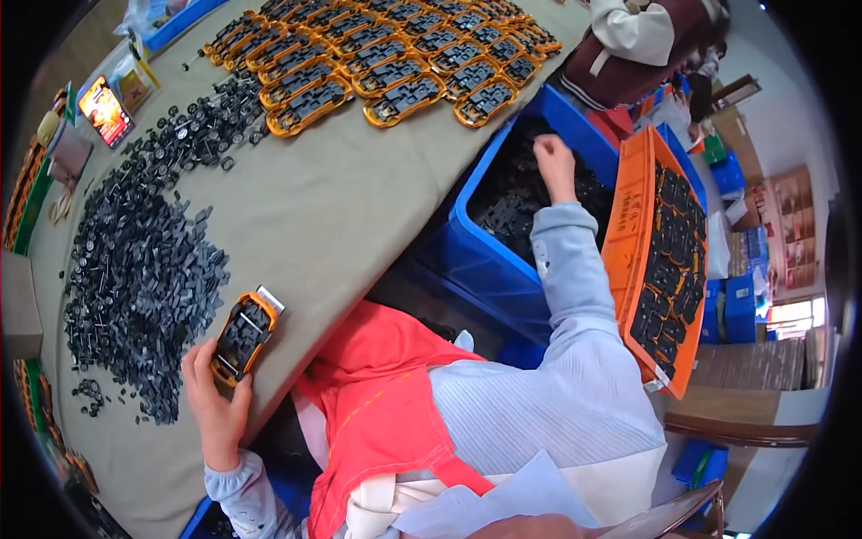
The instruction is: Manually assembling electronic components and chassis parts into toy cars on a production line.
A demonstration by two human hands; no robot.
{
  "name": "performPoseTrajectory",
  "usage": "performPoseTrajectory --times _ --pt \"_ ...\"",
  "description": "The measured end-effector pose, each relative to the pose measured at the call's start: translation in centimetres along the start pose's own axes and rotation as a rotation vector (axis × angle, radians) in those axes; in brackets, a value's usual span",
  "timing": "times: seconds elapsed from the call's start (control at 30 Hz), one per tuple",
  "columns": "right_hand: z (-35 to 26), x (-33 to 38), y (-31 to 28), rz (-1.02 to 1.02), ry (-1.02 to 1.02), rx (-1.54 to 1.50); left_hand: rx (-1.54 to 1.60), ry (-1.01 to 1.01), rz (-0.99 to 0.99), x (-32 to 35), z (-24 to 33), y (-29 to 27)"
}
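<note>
My left hand (pixel 217 400) grips an orange toy car body (pixel 244 340) near the table's front edge. The car lies upside down, its dark inside facing up, with metal axles across it and a pale flat piece at its far end. Over to the right, my right hand (pixel 555 166) is inside a deep blue bin (pixel 489 265), fingers curled together. Whatever those fingers may hold is hidden. Black plastic parts (pixel 514 220) fill the bin below them. Beside the car spreads a heap of small dark grey pieces (pixel 171 278).
Wheels on axles (pixel 202 126) lie behind the heap. Rows of orange car bodies (pixel 395 67) cover the table's far side. An orange crate (pixel 631 242) of black parts leans by the bin. A lit phone (pixel 106 110) stands at left; another person (pixel 637 45) is beyond.
</note>
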State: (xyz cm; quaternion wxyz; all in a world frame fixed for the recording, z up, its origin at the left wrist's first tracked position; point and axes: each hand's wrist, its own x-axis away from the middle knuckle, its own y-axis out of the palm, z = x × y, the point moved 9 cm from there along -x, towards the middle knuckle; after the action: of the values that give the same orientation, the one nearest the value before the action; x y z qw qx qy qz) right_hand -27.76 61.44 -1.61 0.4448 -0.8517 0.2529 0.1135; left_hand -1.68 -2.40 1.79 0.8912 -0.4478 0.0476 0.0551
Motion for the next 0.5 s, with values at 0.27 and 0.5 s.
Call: performPoseTrajectory --times 0.27,0.5 --pt "6.1 2.7 7.6 -0.165 -0.123 0.680 -0.004 -0.083 0.055 1.0 -1.1 -0.1" --pt "3.1 -1.0 1.6 0.203 -0.120 0.586 0.117 -0.018 0.048 0.1 0.9 -1.3"
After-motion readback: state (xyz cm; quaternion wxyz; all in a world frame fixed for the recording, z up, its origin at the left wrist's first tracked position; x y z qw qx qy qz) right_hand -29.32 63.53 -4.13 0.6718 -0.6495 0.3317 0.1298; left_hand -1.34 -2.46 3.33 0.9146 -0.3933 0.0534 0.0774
